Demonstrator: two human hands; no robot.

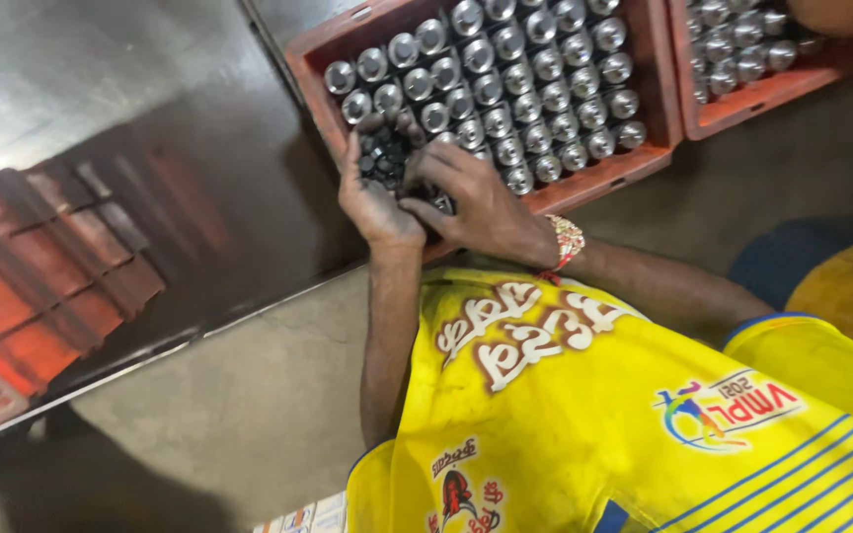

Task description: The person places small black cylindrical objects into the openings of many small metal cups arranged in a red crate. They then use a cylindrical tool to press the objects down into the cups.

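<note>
A red plastic crate (644,74) in front of me holds several rows of shiny metal cylinders (535,69) standing upright. At its near left corner lies a pile of small dark metal parts (384,158). My left hand (375,202) rests on this pile against the crate's left wall, fingers stretched into the parts; what it grips is hidden. My right hand (481,202), with a beaded band on the wrist, is curled shut over dark parts right beside the left hand. The two hands touch. My yellow printed shirt (584,415) fills the lower right.
A second red crate (733,114) of shiny cylinders stands at the top right. A dark glossy metal sheet (150,168) on the left mirrors red crates. Grey concrete floor (249,395) lies below it. A blue and yellow shape (831,276) sits at the right edge.
</note>
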